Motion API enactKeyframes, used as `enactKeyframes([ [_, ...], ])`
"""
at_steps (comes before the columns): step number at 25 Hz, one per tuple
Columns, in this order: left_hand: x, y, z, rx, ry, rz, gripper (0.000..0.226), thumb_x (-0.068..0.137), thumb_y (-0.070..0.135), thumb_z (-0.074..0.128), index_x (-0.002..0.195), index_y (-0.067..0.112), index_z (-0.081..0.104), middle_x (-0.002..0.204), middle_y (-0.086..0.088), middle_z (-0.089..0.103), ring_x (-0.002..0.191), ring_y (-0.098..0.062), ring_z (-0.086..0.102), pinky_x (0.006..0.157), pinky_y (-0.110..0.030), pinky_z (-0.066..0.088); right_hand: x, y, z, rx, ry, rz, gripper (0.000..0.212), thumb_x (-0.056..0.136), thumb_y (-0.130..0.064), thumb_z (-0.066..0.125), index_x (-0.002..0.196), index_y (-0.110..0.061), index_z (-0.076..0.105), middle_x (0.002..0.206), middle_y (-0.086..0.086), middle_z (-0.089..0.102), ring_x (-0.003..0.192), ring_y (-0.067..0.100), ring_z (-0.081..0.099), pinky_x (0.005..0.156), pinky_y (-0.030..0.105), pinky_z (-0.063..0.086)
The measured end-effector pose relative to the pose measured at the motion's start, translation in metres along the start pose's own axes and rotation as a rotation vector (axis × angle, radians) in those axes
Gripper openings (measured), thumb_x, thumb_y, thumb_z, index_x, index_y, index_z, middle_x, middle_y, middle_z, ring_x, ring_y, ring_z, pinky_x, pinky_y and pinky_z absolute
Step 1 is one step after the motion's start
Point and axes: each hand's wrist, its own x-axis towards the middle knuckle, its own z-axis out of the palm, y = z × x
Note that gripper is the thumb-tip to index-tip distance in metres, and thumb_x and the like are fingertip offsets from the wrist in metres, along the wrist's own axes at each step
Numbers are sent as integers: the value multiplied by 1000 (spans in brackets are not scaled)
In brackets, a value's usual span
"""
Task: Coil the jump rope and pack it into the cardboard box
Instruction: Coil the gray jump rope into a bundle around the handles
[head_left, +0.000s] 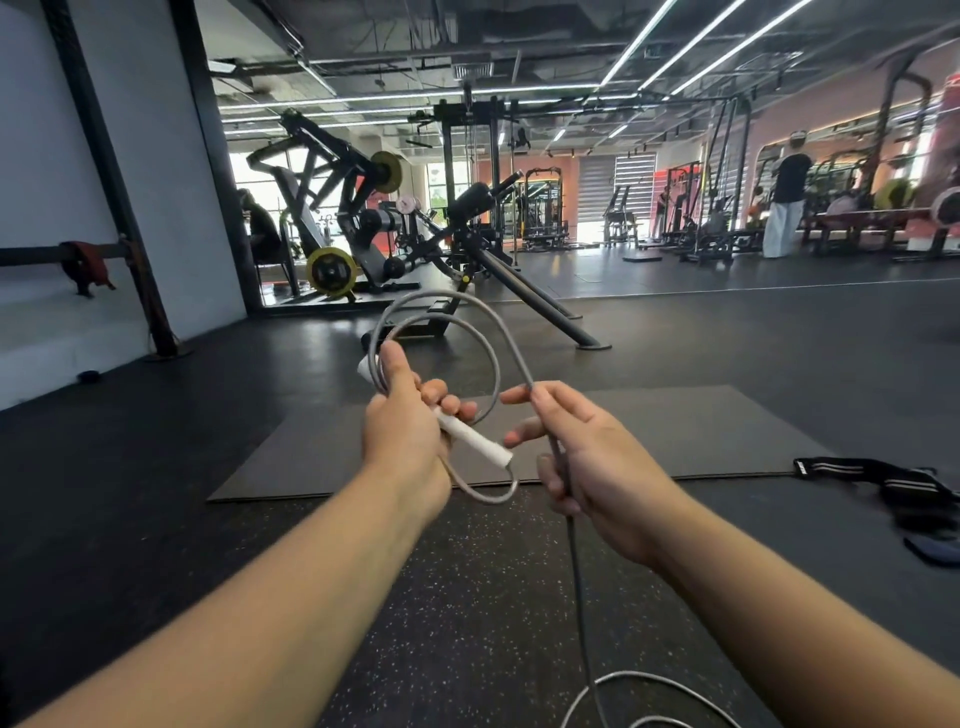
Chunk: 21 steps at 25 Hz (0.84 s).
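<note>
The grey jump rope cord looped above the fingers looks like smooth, slightly glossy plastic, and its white handle, clasped in them, has a matt, wrapped look. Beyond the fingers lies a smooth, matt dark rubber mat on a rougher black speckled rubber floor. Right of them lies a black woven cloth strap with white stripes.

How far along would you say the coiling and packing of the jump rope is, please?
Early. A couple of loops are gathered in the left hand, which also holds the white handle. The right hand feeds the rope, and much of it trails on the floor. No cardboard box is in view, so packing remains.
</note>
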Motion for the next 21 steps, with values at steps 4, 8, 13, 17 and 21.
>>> enactKeyframes([
  [4,-10,-21,19,-134,253,66,48,100,58,43,80,14,45,63,1,54,44,-10,56,56,-30,57,-2,2,20,-60,13,37,45,100,-62,44,100,-29,74,84,0,63,46,9,33,40,20,23],
  [8,-19,-26,22,-5,226,78,48,98,66,35,87,21,45,59,10,71,71,-16,63,65,-29,45,-4,1,22,-36,62,-22,38,96,-54,59,107,-20,70,73,4,61,38,3,36,38,18,27],
  [13,-18,-32,13,81,115,59,48,95,68,39,78,25,53,77,12,75,92,-20,67,89,-45,53,-5,0,16,134,28,-21,36,94,-44,67,119,-19,71,70,10,55,35,4,34,36,18,24],
  [17,-22,-37,5,107,90,24,40,99,57,47,80,23,57,85,6,68,84,-17,69,82,-41,51,-5,1,12,118,16,-36,20,95,-35,68,96,-16,74,71,17,54,35,5,38,39,20,21],
  [21,-22,-43,-8,398,216,25,34,98,48,58,97,15,68,93,-5,68,88,-25,64,91,-46,52,1,-1,0,-70,21,-130,32,97,-30,67,93,1,65,57,6,52,42,9,37,39,21,26],
])
